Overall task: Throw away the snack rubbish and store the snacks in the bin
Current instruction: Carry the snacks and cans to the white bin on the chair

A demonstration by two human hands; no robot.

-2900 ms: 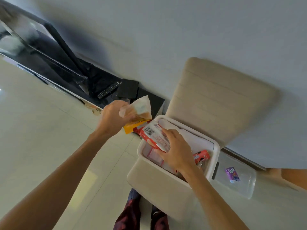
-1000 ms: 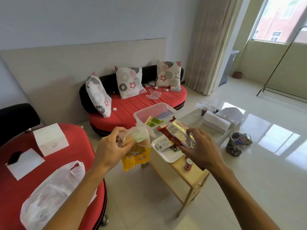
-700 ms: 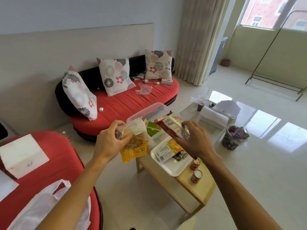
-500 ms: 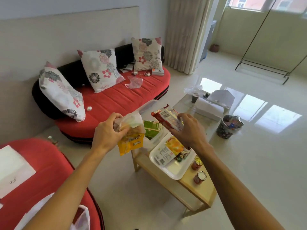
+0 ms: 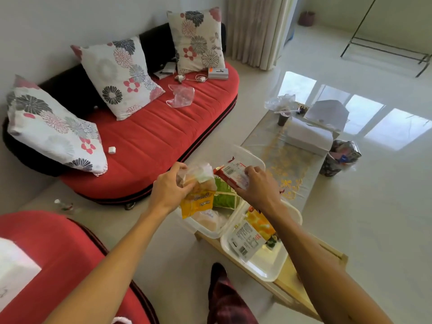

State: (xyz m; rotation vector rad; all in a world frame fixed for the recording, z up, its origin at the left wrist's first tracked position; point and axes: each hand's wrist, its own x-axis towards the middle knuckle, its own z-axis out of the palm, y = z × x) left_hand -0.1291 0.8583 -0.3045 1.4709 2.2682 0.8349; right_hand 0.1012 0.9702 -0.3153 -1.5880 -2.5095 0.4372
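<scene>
Both arms extended forward; left hand (image 5: 168, 188) clenched, right hand (image 5: 258, 186) pinching, knuckles up.

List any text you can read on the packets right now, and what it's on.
None reads for certain.
Yellow packet in left hand: printed characters, upside down and blurred.
Red packet in right hand: barcode and small print, too small.
Packet on white tray: a barcode and a block of fine print, unreadable.
Green packet in clear bin: no legible text.

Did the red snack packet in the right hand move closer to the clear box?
Yes. The red packet now hangs over the clear box; earlier it was held short of it.
</scene>
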